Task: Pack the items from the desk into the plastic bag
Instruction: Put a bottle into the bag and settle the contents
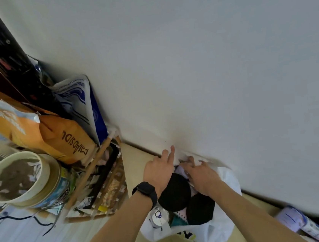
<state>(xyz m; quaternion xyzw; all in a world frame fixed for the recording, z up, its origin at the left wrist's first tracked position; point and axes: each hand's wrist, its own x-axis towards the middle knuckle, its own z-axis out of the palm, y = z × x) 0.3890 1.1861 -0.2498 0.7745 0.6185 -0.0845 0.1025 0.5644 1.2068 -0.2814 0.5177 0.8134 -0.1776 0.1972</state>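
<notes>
A white plastic bag (218, 229) stands open on the pale floor by the wall. It holds black round items (174, 192), a drink can (159, 216) and a pale lilac item (180, 171). My left hand (159, 170), with a black watch on the wrist, reaches over the bag's far edge, its index and middle fingers straight toward the wall. My right hand (202, 175) lies on the contents with its fingers curled at the bag's far rim; what they grip is hidden.
A wooden rack (102, 187) packed with snacks stands to the left. On top of it sit a paper bowl (20, 176), an orange bag (57, 136) and a blue-and-white bag (78, 98). Papers (297, 222) lie by the wall at lower right.
</notes>
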